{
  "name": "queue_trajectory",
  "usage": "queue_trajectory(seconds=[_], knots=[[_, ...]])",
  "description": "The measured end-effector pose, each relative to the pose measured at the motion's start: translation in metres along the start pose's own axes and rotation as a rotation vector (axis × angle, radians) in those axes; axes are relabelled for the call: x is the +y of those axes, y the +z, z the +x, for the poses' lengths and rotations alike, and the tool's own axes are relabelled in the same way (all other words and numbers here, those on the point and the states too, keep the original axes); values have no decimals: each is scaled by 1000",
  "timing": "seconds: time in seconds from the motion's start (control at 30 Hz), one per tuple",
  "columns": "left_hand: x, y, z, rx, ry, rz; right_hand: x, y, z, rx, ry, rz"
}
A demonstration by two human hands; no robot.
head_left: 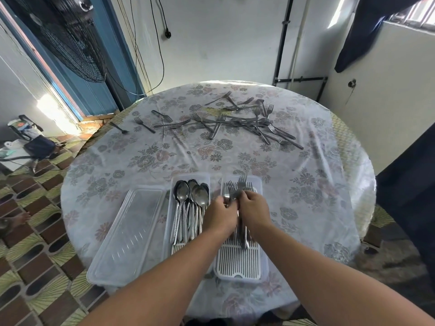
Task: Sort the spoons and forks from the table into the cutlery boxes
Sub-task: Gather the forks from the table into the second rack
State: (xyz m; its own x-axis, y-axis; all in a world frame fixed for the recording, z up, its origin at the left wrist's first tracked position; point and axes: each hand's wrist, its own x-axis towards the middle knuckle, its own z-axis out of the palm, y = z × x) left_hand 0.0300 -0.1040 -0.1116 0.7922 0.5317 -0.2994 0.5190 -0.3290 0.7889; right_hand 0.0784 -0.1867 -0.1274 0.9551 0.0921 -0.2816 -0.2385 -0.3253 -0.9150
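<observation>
While both hands meet mid-frame | right hand grips fork bundle, left hand pinches it too | handles point down-frame along fork box | loose forks lie far, upper centre.

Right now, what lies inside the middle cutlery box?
The middle cutlery box holds a bundle of spoons, bowls pointing away, on a slotted white insert. The left hand covers its right edge.

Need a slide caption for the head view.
Both hands settle forks into the right box; spoons fill the middle one.
</observation>
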Motion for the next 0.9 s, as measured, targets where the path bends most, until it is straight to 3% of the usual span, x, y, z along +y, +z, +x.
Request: queue_trajectory(seconds=[0.13,0.23,0.4,0.53,0.6,0.7,0.77,0.9], knots=[[12,-6,-1,183,-33,-6,-11,-6,5,70,-37,-100],[20,-10,1,161,-35,-51,-12,-7,8,11,-87,-295],[23,-6,6,97,-75,-169,-3,-4,5,-119,-57,-394],[17,1,5,-9,-135,-388,-6,-4,-2,-53,-148,-154],[19,-1,3,-53,-171,-443,-4,-5,1,-35,-82,91],[16,1,1,-171,-186,-365,-7,-9,0,-135,62,328],[15,4,1,-183,-170,-312,-8,-10,3,-124,19,193],[14,10,6,48,-21,89,-7,-11,9,2,-133,-61]])
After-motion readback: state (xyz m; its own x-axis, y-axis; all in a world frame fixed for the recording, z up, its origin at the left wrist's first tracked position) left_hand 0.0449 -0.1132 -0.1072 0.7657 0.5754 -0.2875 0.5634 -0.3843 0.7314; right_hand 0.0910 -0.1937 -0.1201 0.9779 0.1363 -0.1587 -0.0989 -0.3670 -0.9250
